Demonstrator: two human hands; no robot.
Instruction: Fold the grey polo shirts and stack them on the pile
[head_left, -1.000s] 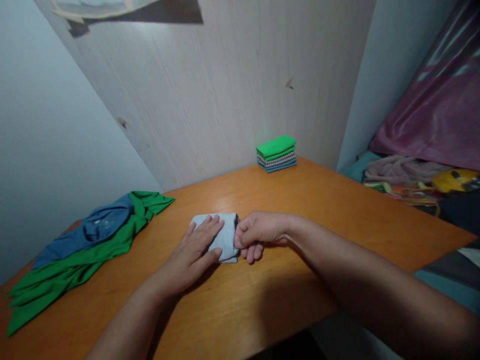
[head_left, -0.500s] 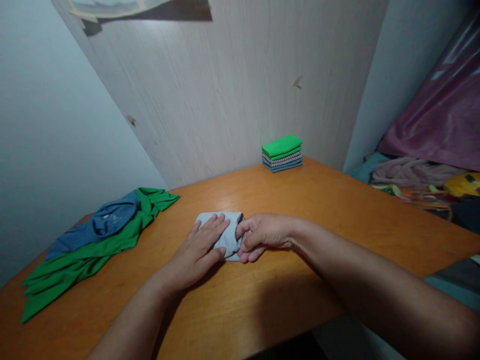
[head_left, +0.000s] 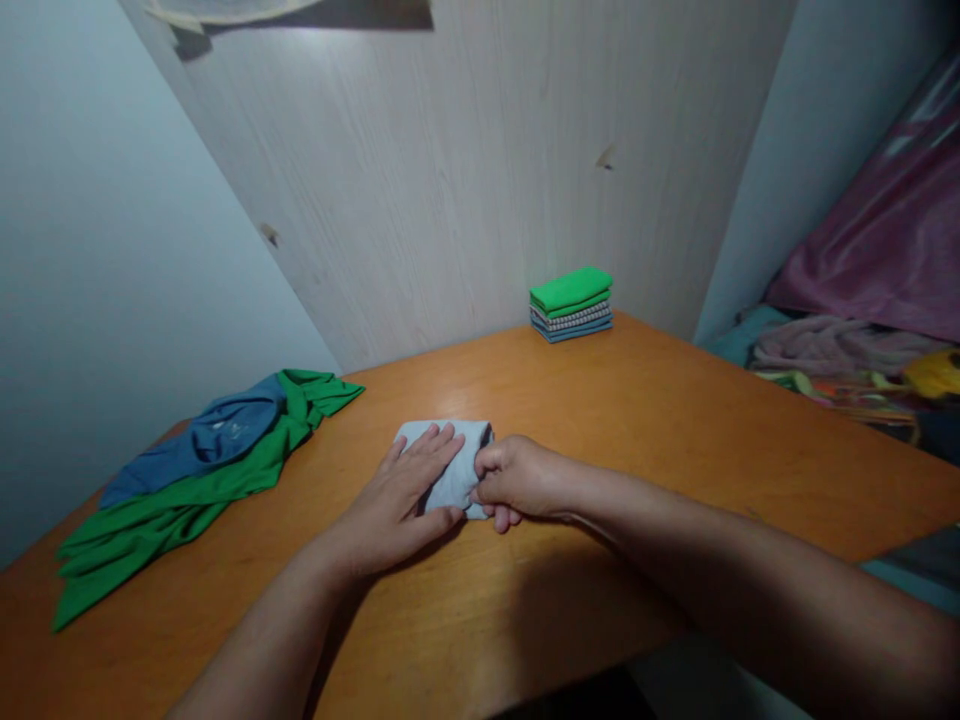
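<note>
A small folded light-grey cloth point(head_left: 457, 478) lies on the wooden table point(head_left: 450, 620) in front of me. My left hand point(head_left: 405, 495) rests flat on its left part, fingers stretched out and slightly spread. At the cloth's right edge my right hand point(head_left: 517, 478) is closed, with thumb and curled fingers pinching the folded layers there. The fingertips of that hand are partly hidden inside the fold. A dark opening shows between the layers near the upper right corner.
Unfolded green point(head_left: 180, 525) and blue point(head_left: 232, 425) garments lie in a heap at the table's left. A stack of folded cloths point(head_left: 571, 305), bright green on top, stands against the back panel. Beyond the right edge are a pinkish blanket point(head_left: 840, 345) and a purple curtain point(head_left: 885, 220).
My right hand has turned slightly and its fingers have curled more at the cloth's right edge. My left hand stays flat on the cloth. The view has shifted a little.
</note>
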